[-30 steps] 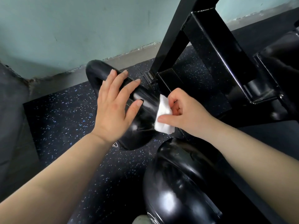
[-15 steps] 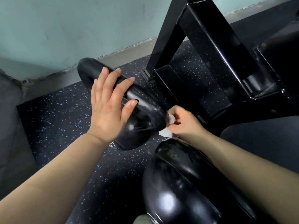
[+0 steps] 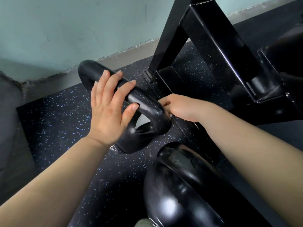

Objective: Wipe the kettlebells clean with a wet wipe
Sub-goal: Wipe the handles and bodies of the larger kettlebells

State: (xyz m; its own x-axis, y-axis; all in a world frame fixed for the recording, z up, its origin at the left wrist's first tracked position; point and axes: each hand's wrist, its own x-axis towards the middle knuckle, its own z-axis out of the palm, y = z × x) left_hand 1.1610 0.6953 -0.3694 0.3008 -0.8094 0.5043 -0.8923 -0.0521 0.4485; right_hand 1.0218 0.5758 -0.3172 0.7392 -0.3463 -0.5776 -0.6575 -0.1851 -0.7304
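Note:
A black kettlebell (image 3: 144,128) stands on the speckled floor mat, its thick handle running up and left. My left hand (image 3: 109,110) rests flat on that handle with fingers spread, steadying it. My right hand (image 3: 182,107) is pressed against the far right side of the same kettlebell, fingers curled; only a sliver of the white wet wipe (image 3: 170,115) shows under it. A second, larger glossy black kettlebell (image 3: 177,190) sits close to me at the bottom right, under my right forearm.
A black steel rack frame (image 3: 209,38) rises just behind the kettlebells, its foot bolted to the mat. A pale green wall (image 3: 73,27) and grey skirting run along the back. The black speckled mat (image 3: 54,115) lies on the left.
My right hand slid the wipe down and around the far side of the kettlebell, so the wipe is now almost hidden. My left hand stayed on the handle.

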